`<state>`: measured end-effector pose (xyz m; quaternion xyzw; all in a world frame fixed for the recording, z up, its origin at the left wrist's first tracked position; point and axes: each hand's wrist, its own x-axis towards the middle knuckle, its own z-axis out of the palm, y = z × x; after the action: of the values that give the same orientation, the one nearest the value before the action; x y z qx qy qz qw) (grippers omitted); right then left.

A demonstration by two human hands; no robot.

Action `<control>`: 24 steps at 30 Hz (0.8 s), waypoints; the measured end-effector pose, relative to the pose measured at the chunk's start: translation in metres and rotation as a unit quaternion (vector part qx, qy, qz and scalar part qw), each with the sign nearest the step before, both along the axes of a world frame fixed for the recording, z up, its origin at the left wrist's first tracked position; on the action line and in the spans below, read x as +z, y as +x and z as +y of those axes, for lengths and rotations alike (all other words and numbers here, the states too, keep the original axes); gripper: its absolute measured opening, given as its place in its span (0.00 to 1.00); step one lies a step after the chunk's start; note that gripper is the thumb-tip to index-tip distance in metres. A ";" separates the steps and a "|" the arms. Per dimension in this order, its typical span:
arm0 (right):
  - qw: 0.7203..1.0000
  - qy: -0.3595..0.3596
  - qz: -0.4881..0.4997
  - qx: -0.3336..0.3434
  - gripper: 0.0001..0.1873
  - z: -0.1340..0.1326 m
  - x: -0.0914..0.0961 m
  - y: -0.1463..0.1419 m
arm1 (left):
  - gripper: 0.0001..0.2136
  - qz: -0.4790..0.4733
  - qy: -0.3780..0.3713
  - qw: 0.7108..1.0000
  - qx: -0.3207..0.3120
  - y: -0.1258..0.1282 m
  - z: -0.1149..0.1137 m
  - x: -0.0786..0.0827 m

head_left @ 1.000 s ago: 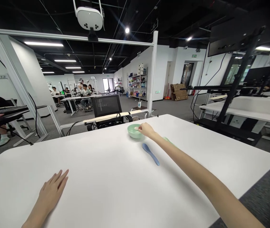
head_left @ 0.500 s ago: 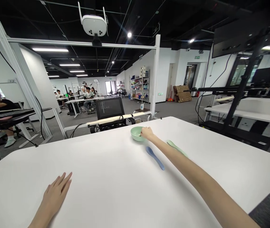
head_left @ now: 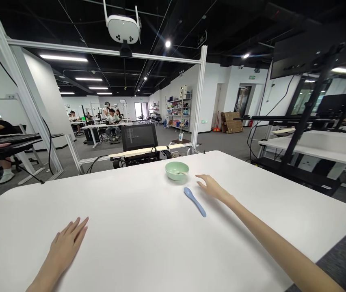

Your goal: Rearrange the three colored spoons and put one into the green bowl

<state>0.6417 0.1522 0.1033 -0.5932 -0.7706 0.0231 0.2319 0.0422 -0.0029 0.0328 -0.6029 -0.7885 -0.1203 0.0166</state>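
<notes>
My left hand (head_left: 65,242) lies over the white table (head_left: 124,227) at the near left, fingers stretched out and holding nothing. To the right of the green bowl (head_left: 173,175), my right hand (head_left: 211,187) hovers with thumb and fingers apart, and nothing shows between them. Inside the bowl rests a small pale utensil (head_left: 184,173), its end by the right rim; its exact kind is hard to make out. A blue spoon (head_left: 195,202) lies on the table in front of the bowl, just left of my right hand. The light green spoon is hidden behind my right hand and forearm.
A metal frame (head_left: 202,89) carrying a white device (head_left: 123,30) with antennas stands beyond the table's far edge. Behind it is a black mesh chair (head_left: 139,138). A black stand (head_left: 301,117) rises to the right. Several people sit at desks in the background.
My right hand has pulled back from the bowl to the right and opened its fingers. The light green spoon has passed out of sight behind it. My left hand has barely moved.
</notes>
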 end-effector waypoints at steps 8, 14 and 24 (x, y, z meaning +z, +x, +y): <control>0.996 -0.044 0.057 0.057 0.30 -0.033 -0.049 0.015 | 0.35 -0.007 0.015 1.000 -0.008 -0.005 0.000 -0.007; 0.994 -0.053 0.070 0.058 0.29 -0.035 -0.051 0.014 | 0.35 0.000 0.004 1.000 -0.003 -0.005 0.001 -0.007; 0.996 -0.007 0.088 0.018 0.23 -0.013 -0.029 0.013 | 0.34 0.012 0.007 1.000 -0.007 -0.005 0.002 -0.006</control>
<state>0.6551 0.1397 0.0739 -0.5765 -0.7575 0.0851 0.2943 0.0369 -0.0008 0.0265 -0.6095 -0.7832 -0.1188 0.0299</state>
